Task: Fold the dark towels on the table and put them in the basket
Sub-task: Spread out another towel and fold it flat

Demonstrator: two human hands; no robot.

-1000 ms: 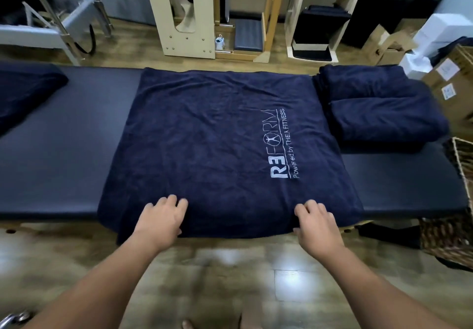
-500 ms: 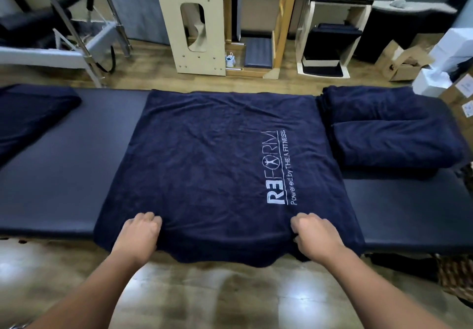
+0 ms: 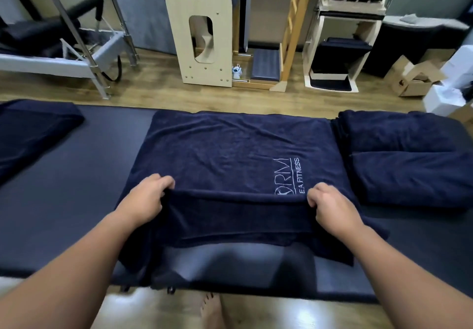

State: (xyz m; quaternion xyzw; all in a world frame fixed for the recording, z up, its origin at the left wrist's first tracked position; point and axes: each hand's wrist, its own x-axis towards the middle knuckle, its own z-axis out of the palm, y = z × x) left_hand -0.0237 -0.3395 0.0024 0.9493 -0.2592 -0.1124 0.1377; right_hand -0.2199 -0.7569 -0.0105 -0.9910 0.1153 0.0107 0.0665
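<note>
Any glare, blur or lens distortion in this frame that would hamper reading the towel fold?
Head view: wide-angle bend curves the table edge; glare patches on the floor at the bottom; edges slightly soft; the towel is very dark, its folds low in contrast, yet the logo stays readable; both hands, left hand and right hand, are sharp.

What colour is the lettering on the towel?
White, on the navy towel; the lettering shows in the head view.

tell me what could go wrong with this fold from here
1. The left hand sits farther from the person than the right hand, so the fold in the navy towel may land crooked.
2. The carried edge sags between the hands and may crease.
3. The towel abuts the folded towels and may drag them.
</note>
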